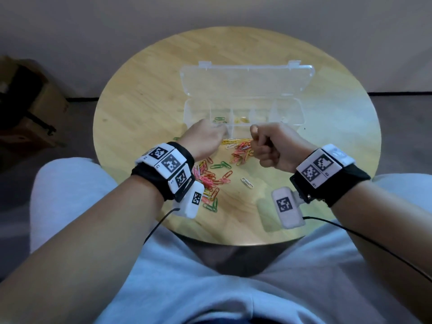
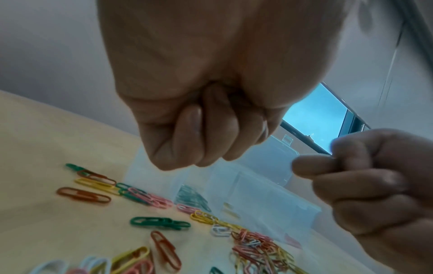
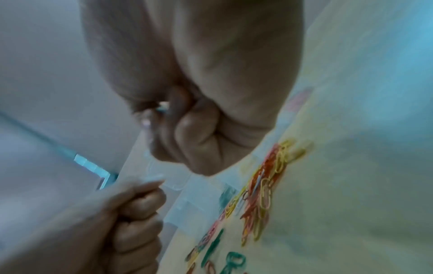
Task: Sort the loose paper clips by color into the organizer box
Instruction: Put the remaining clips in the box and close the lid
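Observation:
The clear organizer box (image 1: 292, 122) stands open mid-table, its lid (image 1: 247, 80) folded back. One compartment holds green clips (image 1: 219, 119), the one to its right yellow clips (image 1: 242, 119). Loose mixed-color paper clips (image 1: 240, 150) lie scattered in front of the box and beside my left wrist (image 1: 210, 181). My left hand (image 1: 221, 130) hovers at the box's near wall by the green compartment, fingers curled (image 2: 199, 139); no clip shows in it. My right hand (image 1: 254, 130) is a fist above the pile, thumb and forefinger pinching a pale paper clip (image 3: 163, 107).
A lone white clip (image 1: 247, 182) lies apart on the round wooden table (image 1: 131, 108). My lap presses against the table's near edge. A cardboard box (image 1: 30, 108) sits on the floor at left. Cables (image 1: 374, 244) trail from both wrist cameras.

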A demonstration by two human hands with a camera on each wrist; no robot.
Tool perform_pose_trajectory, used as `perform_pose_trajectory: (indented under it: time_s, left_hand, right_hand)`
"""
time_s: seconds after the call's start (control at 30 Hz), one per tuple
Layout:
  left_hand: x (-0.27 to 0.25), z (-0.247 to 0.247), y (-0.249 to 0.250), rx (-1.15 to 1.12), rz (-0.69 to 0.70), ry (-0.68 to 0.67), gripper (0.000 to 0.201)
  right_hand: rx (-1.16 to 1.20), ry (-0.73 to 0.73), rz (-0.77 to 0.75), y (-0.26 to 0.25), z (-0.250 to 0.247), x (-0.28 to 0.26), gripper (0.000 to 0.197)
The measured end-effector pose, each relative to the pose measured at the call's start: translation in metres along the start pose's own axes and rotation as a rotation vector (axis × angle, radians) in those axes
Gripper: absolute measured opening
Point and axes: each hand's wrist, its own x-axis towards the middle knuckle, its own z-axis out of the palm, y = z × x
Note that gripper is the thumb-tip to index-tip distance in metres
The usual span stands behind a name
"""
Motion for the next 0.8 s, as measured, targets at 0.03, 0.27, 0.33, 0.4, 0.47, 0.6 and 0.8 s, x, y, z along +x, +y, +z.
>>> perform_pose_trajectory:
  time_s: [0.03, 0.27, 0.33, 0.4, 0.47, 0.6, 0.8]
  left_hand:
    - [0.001, -0.001, 0.0, -0.017, 0.013, -0.017, 0.047]
    - [0.005, -0.01, 0.005, 0.011, 0.035, -0.058, 0.046]
    - [0.005, -0.012, 0.011, 0.048, 0.029, -0.08, 0.042]
    - [0.006, -0.012, 0.016, 0.101, 0.04, -0.11, 0.036]
    - [0.009, -0.013, 0.021, 0.141, 0.041, -0.126, 0.029]
    - [0.019, -0.018, 0.03, 0.183, 0.021, -0.115, 0.023]
    - [0.05, -0.019, 0.051, 0.197, 0.052, -0.05, 0.01]
  right_hand:
    - [-0.049, 0.034, -0.01, -0.007, 0.0, 0.003, 0.024]
    - [-0.633, 0.329, -0.124, -0.068, 0.008, 0.034, 0.017]
    - [-0.796, 0.374, -0.163, -0.08, 0.014, 0.04, 0.022]
    - [-0.88, 0.367, -0.193, -0.086, 0.017, 0.046, 0.021]
    - [-0.881, 0.336, -0.191, -0.085, 0.02, 0.048, 0.015]
    - [-0.96, 0.318, -0.181, -0.075, 0.017, 0.043, 0.031]
    - [-0.653, 0.463, -0.295, -0.049, -0.009, 0.015, 0.018]
